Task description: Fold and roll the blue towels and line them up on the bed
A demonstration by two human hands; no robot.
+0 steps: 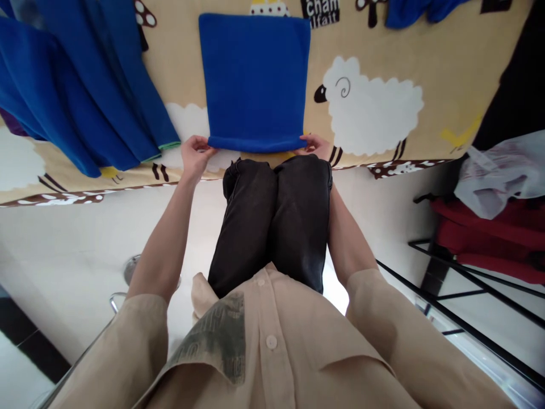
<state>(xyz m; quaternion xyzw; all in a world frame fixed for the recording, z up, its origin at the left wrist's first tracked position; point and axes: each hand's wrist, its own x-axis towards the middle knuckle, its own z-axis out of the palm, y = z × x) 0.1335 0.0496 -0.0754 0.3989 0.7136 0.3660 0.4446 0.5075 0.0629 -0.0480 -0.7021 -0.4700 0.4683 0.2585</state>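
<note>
A blue cloth [258, 79] lies flat on the patterned table cover, its near edge turned over into a narrow roll. My left hand [198, 153] pinches the left end of that rolled edge between thumb and fingers. At the right end, my right hand [315, 147] grips the same edge, its fingers partly hidden by my knee. Both hands sit at the table's front, about a cloth's width apart.
More blue cloths [93, 85] lie heaped on the left, and another blue piece [419, 11] is at the far right. The table cover [451, 68] shows printed sheep. A plastic bag [502, 170] and red fabric [481, 233] are by a black metal frame on the right.
</note>
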